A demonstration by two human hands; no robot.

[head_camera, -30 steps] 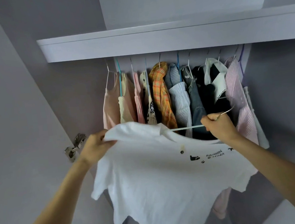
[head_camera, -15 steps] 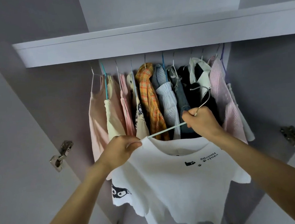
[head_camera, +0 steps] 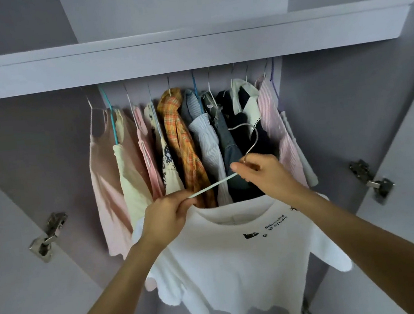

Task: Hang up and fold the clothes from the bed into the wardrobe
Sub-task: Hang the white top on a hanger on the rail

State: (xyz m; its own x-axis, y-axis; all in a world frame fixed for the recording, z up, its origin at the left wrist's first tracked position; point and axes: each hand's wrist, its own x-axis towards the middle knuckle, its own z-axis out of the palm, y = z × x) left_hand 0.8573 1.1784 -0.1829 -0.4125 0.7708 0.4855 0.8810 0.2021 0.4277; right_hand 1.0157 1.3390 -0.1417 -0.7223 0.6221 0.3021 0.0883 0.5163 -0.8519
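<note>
A white T-shirt [head_camera: 236, 264] with small black prints hangs in front of me, below the open wardrobe. A thin white wire hanger [head_camera: 214, 185] slants from its neckline up to a metal hook [head_camera: 249, 134]. My left hand [head_camera: 168, 219] pinches the shirt's left shoulder where the hanger arm goes in. My right hand [head_camera: 262, 173] grips the hanger just under the hook. The hanger's right arm is hidden inside the shirt.
Several garments hang close together behind my hands: pink tops [head_camera: 108, 181], an orange plaid shirt [head_camera: 184, 146], dark clothes [head_camera: 236, 132], a pink striped shirt [head_camera: 279, 133]. A shelf [head_camera: 189, 53] runs above them. Open doors with metal hinges [head_camera: 48, 237] stand on both sides.
My view has moved closer to the wardrobe. The shirt now hangs straight with its neckline up, and the hanger hook has risen and tilted upward in my right hand.
</note>
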